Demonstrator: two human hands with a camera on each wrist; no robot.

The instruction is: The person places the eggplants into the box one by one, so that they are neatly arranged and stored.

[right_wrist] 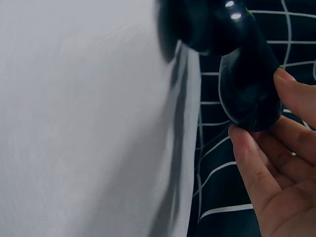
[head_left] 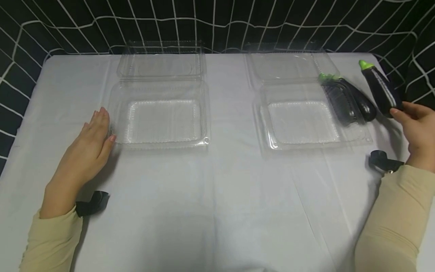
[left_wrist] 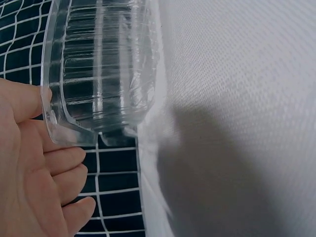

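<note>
In the head view, my left hand (head_left: 85,147) lies with straight fingers along the left side of an open clear plastic clamshell container (head_left: 163,141). The left wrist view has the thumb touching the container's rim (left_wrist: 52,113). On the right, my right hand (head_left: 419,128) pinches a dark eggplant (head_left: 382,88) by its rounded bottom end, its green cap pointing away. The right wrist view shows thumb and fingertips around the held eggplant (right_wrist: 252,84). Another eggplant (head_left: 361,100) lies at the right side of a second open clamshell container (head_left: 302,141), partly seen through its clear plastic.
Both containers have their lids, left (head_left: 161,66) and right (head_left: 289,66), folded back toward the far edge. A white cloth covers the table (head_left: 210,196). Dark fabric with a white grid (head_left: 217,22) stands behind and at the sides. Each wrist wears a black device (head_left: 93,204).
</note>
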